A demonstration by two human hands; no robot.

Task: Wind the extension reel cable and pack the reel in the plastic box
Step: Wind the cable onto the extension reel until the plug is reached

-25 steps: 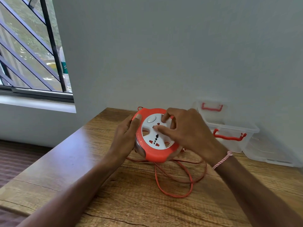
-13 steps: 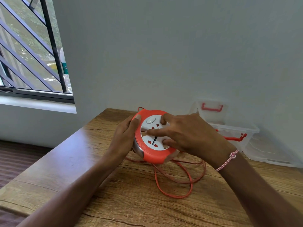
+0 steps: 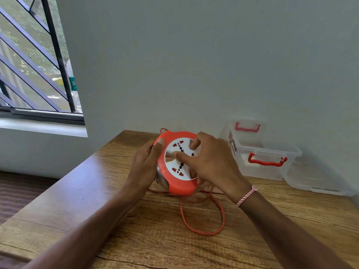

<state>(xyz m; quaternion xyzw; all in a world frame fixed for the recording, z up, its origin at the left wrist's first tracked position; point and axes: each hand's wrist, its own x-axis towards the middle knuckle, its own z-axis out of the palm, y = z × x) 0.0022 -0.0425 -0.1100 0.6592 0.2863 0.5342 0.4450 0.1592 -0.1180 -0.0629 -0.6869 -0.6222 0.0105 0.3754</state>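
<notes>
An orange extension reel [image 3: 179, 188] with a white socket face is held tilted just above the wooden table [image 3: 77, 200]. My left hand [image 3: 144, 167] grips its left rim, thumb on the orange edge. My right hand [image 3: 209, 164] lies over the white face with its fingers curled into the face's recesses. A loop of loose orange cable [image 3: 204, 232] trails from under the reel onto the table. The clear plastic box [image 3: 266, 171] with red handles stands open at the back right against the wall.
The box's clear lid [image 3: 246, 131] leans against the wall behind it. Another clear plastic piece [image 3: 318, 181] lies flat to the box's right. A barred window [image 3: 33, 61] is at the left; the table edge drops to the floor there.
The white socket face has turned under my right hand, and the loose cable loop on the table has grown shorter. My left hand keeps its hold on the rim.
</notes>
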